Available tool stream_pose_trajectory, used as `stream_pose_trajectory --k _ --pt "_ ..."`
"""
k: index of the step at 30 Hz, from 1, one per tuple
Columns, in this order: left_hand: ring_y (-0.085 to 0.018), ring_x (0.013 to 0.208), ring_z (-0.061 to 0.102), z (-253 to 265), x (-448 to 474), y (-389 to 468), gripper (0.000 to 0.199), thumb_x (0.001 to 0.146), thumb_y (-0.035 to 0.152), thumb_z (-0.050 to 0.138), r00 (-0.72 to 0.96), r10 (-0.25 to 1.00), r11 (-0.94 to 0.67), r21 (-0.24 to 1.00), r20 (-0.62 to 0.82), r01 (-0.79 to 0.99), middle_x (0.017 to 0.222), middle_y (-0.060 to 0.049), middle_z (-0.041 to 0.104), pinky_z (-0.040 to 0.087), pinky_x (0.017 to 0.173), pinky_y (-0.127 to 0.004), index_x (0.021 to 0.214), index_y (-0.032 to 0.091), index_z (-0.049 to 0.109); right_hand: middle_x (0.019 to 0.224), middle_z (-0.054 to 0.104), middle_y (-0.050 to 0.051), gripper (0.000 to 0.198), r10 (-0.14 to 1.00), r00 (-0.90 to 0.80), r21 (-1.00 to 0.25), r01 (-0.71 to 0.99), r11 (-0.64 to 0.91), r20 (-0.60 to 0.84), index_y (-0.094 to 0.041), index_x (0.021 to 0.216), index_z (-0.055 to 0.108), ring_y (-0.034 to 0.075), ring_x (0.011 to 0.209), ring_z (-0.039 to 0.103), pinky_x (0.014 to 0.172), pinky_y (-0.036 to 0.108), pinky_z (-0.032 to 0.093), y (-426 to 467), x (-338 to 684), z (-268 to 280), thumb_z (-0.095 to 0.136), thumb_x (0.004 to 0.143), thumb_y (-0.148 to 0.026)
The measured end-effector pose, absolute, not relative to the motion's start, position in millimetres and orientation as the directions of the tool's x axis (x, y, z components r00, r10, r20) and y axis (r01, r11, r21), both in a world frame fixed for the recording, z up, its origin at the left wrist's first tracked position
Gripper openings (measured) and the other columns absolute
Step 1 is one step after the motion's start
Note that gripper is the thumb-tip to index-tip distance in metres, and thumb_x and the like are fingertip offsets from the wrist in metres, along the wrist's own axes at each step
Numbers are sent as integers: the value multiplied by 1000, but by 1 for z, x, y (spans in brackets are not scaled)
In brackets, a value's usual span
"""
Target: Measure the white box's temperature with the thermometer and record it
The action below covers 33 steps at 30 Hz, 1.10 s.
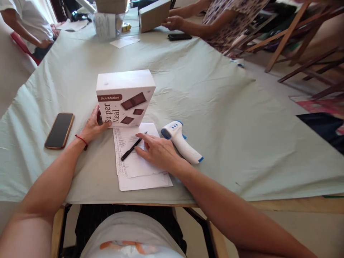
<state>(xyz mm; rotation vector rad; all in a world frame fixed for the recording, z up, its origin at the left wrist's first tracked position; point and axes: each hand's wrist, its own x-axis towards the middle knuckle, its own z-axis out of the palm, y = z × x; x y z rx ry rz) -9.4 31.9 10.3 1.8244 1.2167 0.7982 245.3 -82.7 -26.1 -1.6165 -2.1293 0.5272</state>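
A white NutriMotion Su-per Meal box stands upright on the table, brown shapes printed on its front. My left hand grips its lower left edge, thumb on the front and the other fingers partly hidden beside it. On a stack of papers lies a black pen. My right hand rests over the papers at the pen, with thumb and forefinger apart near its shaft; whether they touch it I cannot tell. Just right of that hand is a white and blue infrared thermometer lying on its side.
Left of the box lies a smartphone on the green tablecloth. Across the table, a person's hands hold a cardboard box near a dark phone. A plastic container and a tape measure stand at the far side.
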Motion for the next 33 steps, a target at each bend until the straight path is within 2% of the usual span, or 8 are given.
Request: stream_pose_trajectory --k 9,14,18,21,24,26,29,33 --pt "-33 111 66 22 -7 8 88 63 64 88 167 986 -66 862 -22 502 119 -19 69 55 95 -49 125 12 54 87 71 4 36 960 -278 -542 803 248 29 -21 125 68 20 74 66 60 30 37 -83 245 -22 65 92 -34" --pt "-30 102 68 22 -3 3 69 77 72 72 271 962 -175 833 32 524 112 -15 72 55 90 -45 112 14 62 82 70 1 41 952 -301 -582 764 277 58 -22 129 62 18 69 64 62 28 40 -83 261 -13 68 89 -31" --pt "-30 102 66 19 -6 3 67 85 75 58 290 953 -238 798 82 554 103 -13 71 53 91 -44 112 14 65 104 71 11 48 994 -69 -419 903 97 82 -18 117 65 25 85 66 63 30 41 -83 295 -5 80 78 -43" --pt "-30 102 66 21 -7 2 66 86 73 58 319 945 -244 793 66 559 106 -12 72 52 91 -43 116 14 64 118 67 20 56 990 97 -227 967 -117 -99 -14 113 66 34 102 65 66 33 42 -78 318 -2 81 74 -50" --pt "-29 102 65 24 -5 1 65 87 72 57 329 942 -250 792 67 557 112 -13 72 51 91 -42 117 15 63 101 71 17 36 926 83 -176 972 -158 -369 -16 93 68 32 94 66 69 34 42 -69 329 -2 73 81 -49" --pt "-29 102 66 25 -5 1 66 87 73 56 333 940 -261 786 75 561 115 -13 72 52 90 -42 118 15 64 92 70 12 21 918 47 -249 956 -156 -393 -19 83 67 29 91 66 71 34 42 -65 331 -3 68 83 -39" --pt "-30 105 65 24 -6 1 68 89 73 54 348 935 -273 776 73 569 117 -14 71 52 91 -42 122 14 63 90 68 10 18 977 146 -506 837 -207 -157 -20 87 66 27 86 64 72 35 45 -63 323 -3 66 76 -34" --pt "-31 108 64 18 -8 3 66 90 73 54 357 931 -279 769 70 576 117 -15 70 51 96 -45 118 14 64 84 63 5 35 977 151 -967 226 117 153 -20 96 60 19 71 58 68 35 49 -70 287 -1 63 75 -47"
